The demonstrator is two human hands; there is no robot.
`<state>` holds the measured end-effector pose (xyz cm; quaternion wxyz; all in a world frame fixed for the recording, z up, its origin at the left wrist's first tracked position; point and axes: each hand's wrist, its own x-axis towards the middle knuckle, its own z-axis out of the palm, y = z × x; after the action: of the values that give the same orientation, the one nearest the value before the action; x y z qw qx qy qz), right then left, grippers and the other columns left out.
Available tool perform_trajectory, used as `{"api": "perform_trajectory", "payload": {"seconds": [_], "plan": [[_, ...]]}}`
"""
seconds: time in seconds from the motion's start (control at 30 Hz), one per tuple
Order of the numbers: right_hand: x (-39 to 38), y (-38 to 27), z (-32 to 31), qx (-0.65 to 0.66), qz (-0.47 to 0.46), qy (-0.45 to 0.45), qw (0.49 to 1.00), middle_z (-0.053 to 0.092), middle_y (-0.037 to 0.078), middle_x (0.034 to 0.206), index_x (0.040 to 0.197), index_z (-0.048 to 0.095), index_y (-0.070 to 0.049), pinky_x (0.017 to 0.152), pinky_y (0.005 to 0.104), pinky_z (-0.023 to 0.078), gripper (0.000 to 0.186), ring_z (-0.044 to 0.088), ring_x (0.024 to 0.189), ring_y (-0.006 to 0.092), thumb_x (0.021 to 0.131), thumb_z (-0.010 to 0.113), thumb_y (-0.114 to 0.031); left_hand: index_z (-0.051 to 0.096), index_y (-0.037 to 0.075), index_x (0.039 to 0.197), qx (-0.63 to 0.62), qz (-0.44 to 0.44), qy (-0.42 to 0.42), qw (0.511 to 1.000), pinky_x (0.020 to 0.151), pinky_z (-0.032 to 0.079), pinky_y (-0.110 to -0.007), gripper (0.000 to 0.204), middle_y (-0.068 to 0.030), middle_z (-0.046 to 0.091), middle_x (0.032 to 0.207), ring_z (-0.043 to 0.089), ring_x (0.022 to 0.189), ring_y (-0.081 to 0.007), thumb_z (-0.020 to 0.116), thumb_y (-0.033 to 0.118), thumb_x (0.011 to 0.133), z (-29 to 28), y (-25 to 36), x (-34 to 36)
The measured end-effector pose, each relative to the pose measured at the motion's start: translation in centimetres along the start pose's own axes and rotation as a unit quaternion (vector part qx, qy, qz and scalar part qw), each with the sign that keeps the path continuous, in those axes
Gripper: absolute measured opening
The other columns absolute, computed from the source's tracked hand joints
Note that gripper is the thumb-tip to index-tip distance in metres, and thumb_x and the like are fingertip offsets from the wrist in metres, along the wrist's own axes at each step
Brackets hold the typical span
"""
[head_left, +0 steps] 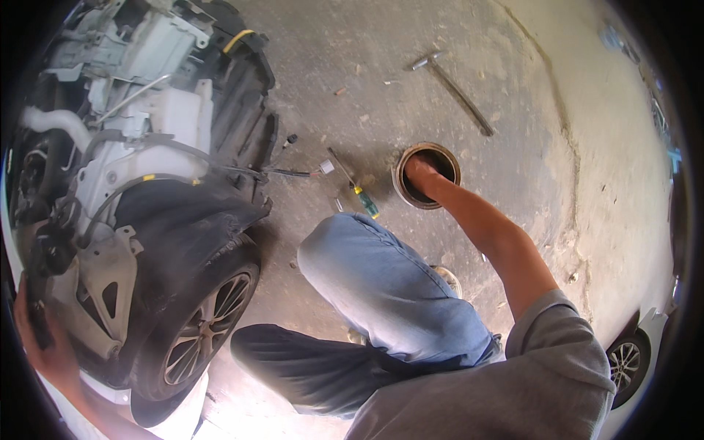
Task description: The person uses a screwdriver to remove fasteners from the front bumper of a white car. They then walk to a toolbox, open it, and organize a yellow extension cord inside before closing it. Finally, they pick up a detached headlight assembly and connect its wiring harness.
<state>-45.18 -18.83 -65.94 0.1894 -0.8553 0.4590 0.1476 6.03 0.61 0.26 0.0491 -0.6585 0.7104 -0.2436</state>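
My right hand (422, 171) reaches down into a round, rusty-rimmed metal can (398, 186) on the floor. Its fingers are hidden inside, and so is whatever they touch. At the far left edge my left hand (48, 352) rests against the stripped front of a car (158, 110), next to a black part. The fingers there are partly visible and look stretched and apart. A screwdriver with a green and yellow handle (365, 203) lies left of the can. Beyond the can lies a long-handled metal tool with a crosswise head (458, 95), like a hammer or T-shaped wrench.
The car's front wheel (209, 330) stands left of my bent knees (367, 271). A wire with a white connector (326, 167) trails from the car onto the concrete. Small loose pieces, including a black one (290, 140), lie about. Another car's wheel (627, 367) shows at lower right.
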Motion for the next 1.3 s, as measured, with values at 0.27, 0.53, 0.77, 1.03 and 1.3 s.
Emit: {"api": "perform_trajectory", "payload": {"seconds": [0.27, 0.53, 0.77, 1.03, 1.3], "plan": [[-7.7, -2.1, -11.5, 0.255, 0.097, 0.111, 0.956, 0.075, 0.016, 0.096, 0.096, 0.071, -0.002, 0.072, 0.0387, 0.059, 0.014, 0.073, 0.085, 0.0246, 0.097, 0.062, -0.011, 0.060, 0.005, 0.143, -0.018, 0.005, 0.012, 1.000, 0.108, 0.046, -0.039, 0.053, -0.0143, 0.064, 0.135, 0.061, 0.124, -0.0314, 0.058, -0.002, 0.091, 0.3, 1.7, 0.7], [-17.8, -0.9, -16.3, 0.893, -0.018, 0.019, 0.449, 0.065, 0.005, 0.105, 0.113, 0.059, -0.010, 0.066, 0.0227, 0.047, 0.011, 0.059, 0.085, 0.0116, 0.106, 0.061, -0.018, 0.057, 0.017, 0.147, -0.032, 0.002, 0.024, 0.999, 0.096, 0.054, -0.037, 0.053, -0.0181, 0.066, 0.133, 0.069, 0.116, -0.0287, 0.059, 0.002, 0.096, 0.6, 1.9, 0.6], [-19.1, -4.2, -19.2, 0.922, -0.142, -0.045, 0.358, 0.060, 0.005, 0.105, 0.108, 0.058, -0.011, 0.065, 0.0220, 0.042, 0.009, 0.051, 0.083, 0.0107, 0.104, 0.063, -0.018, 0.062, 0.004, 0.140, -0.036, 0.016, 0.046, 0.998, 0.107, 0.045, -0.035, 0.055, -0.0143, 0.067, 0.130, 0.063, 0.122, -0.0302, 0.059, -0.009, 0.086, -0.2, 3.1, 1.4], [-19.5, -3.5, -18.5, 0.905, -0.056, 0.081, 0.415, 0.060, 0.004, 0.100, 0.120, 0.061, -0.008, 0.069, 0.0243, 0.046, 0.015, 0.053, 0.084, 0.0111, 0.107, 0.057, -0.015, 0.063, 0.006, 0.139, -0.002, 0.034, 0.046, 0.998, 0.106, 0.046, -0.039, 0.053, -0.0139, 0.068, 0.131, 0.064, 0.120, -0.0326, 0.061, -0.005, 0.087, -0.6, 2.8, 1.7], [-19.4, 1.3, -10.2, 0.669, 0.173, 0.219, 0.688, 0.070, 0.009, 0.096, 0.112, 0.070, -0.005, 0.072, 0.0335, 0.055, 0.018, 0.068, 0.082, 0.0210, 0.098, 0.058, -0.008, 0.061, 0.005, 0.142, 0.033, 0.020, 0.023, 0.999, 0.109, 0.046, -0.040, 0.048, -0.0131, 0.065, 0.138, 0.061, 0.128, -0.0317, 0.061, -0.001, 0.095, 1.0, 0.5, 0.5]]}}
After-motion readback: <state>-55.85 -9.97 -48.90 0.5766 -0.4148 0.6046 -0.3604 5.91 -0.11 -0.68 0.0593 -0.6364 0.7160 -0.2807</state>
